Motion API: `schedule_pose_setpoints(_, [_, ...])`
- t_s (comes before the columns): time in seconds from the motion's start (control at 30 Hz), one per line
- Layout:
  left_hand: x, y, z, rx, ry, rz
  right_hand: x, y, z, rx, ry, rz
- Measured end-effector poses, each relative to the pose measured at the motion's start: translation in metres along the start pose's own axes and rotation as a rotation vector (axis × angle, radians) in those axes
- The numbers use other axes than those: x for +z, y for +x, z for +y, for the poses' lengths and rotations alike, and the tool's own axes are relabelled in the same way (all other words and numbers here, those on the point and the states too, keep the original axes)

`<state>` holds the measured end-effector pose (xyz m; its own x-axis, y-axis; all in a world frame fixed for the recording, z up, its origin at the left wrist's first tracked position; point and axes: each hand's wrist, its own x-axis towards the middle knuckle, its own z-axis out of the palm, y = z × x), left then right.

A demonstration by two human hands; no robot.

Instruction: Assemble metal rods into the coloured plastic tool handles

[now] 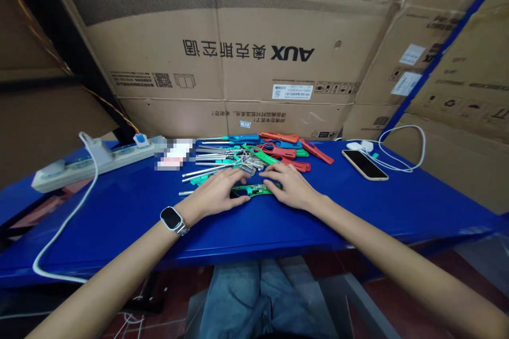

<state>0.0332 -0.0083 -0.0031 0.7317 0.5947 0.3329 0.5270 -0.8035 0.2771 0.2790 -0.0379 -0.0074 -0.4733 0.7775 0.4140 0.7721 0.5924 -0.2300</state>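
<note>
A long-nosed green lighter (pixel 256 189) lies crosswise on the blue table in front of me, its inner parts showing in the open casing. My left hand (pixel 218 189), with a watch on the wrist, holds it from the left, thumb along its near side. The fingers of my right hand (pixel 293 186) are bent over its green right end and grip it there. Just behind my hands is a pile of lighter parts: metal tubes (pixel 204 171), small silvery pieces (pixel 254 161), a green handle (pixel 260 154), red handles (pixel 316 151) and a blue lighter (pixel 244 139).
A phone (pixel 365 164) and a white charger with cable (pixel 360 146) lie on the right of the blue table (pixel 382 212). A power strip (pixel 75 169) with a white cable (pixel 75 217) runs along the left. Cardboard walls (pixel 246 21) stand behind.
</note>
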Motion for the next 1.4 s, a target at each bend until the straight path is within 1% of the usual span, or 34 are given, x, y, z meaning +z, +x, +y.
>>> schedule_pose_setpoints(0.1, [-0.006, 0.002, 0.000, 0.023, -0.021, 0.077, -0.001, 0.018, 0.012, 0.095, -0.010, 0.070])
schedule_pose_setpoints(0.17, [-0.011, 0.006, -0.002, 0.021, -0.022, 0.115, -0.001, 0.032, 0.021, 0.167, -0.058, 0.091])
schedule_pose_setpoints(0.3, [-0.020, 0.021, -0.012, 0.016, 0.000, 0.146, 0.004, 0.055, 0.030, 0.291, -0.137, 0.075])
schedule_pose_setpoints(0.43, [-0.015, 0.031, -0.022, 0.011, -0.001, 0.198, 0.011, 0.063, 0.028, 0.364, -0.159, 0.069])
schedule_pose_setpoints(0.5, [-0.009, 0.030, -0.026, 0.007, -0.007, 0.211, 0.013, 0.063, 0.027, 0.374, -0.160, 0.073])
schedule_pose_setpoints(0.6, [-0.005, 0.022, -0.027, 0.002, -0.008, 0.197, 0.014, 0.061, 0.027, 0.348, -0.155, 0.077])
schedule_pose_setpoints(0.7, [-0.007, 0.014, -0.027, -0.008, 0.001, 0.201, 0.012, 0.059, 0.028, 0.314, -0.145, 0.085])
schedule_pose_setpoints(0.8, [-0.010, 0.011, -0.026, -0.013, -0.016, 0.236, 0.009, 0.055, 0.030, 0.275, -0.124, 0.121])
schedule_pose_setpoints(0.87, [-0.013, 0.011, -0.025, 0.001, -0.028, 0.303, 0.008, 0.052, 0.031, 0.256, -0.051, 0.165])
schedule_pose_setpoints(0.9, [-0.014, 0.011, -0.025, 0.013, -0.024, 0.356, 0.007, 0.050, 0.031, 0.244, 0.017, 0.195])
schedule_pose_setpoints(0.97, [-0.016, 0.010, -0.023, 0.046, -0.001, 0.477, 0.008, 0.048, 0.030, 0.206, 0.199, 0.269])
schedule_pose_setpoints(1.03, [-0.018, 0.010, -0.022, 0.081, 0.038, 0.545, 0.009, 0.046, 0.028, 0.173, 0.415, 0.309])
schedule_pose_setpoints(1.1, [-0.021, 0.008, -0.020, 0.116, 0.075, 0.541, 0.012, 0.045, 0.026, 0.180, 0.604, 0.289])
schedule_pose_setpoints(1.17, [-0.023, 0.007, -0.020, 0.139, 0.110, 0.524, 0.014, 0.044, 0.024, 0.214, 0.728, 0.240])
schedule_pose_setpoints(1.27, [-0.024, 0.007, -0.021, 0.149, 0.116, 0.522, 0.015, 0.042, 0.022, 0.265, 0.811, 0.194])
schedule_pose_setpoints(1.33, [-0.023, 0.007, -0.024, 0.140, 0.057, 0.503, 0.014, 0.040, 0.020, 0.294, 0.846, 0.173])
schedule_pose_setpoints(1.4, [-0.023, 0.007, -0.028, 0.129, -0.034, 0.480, 0.012, 0.037, 0.017, 0.282, 0.843, 0.176])
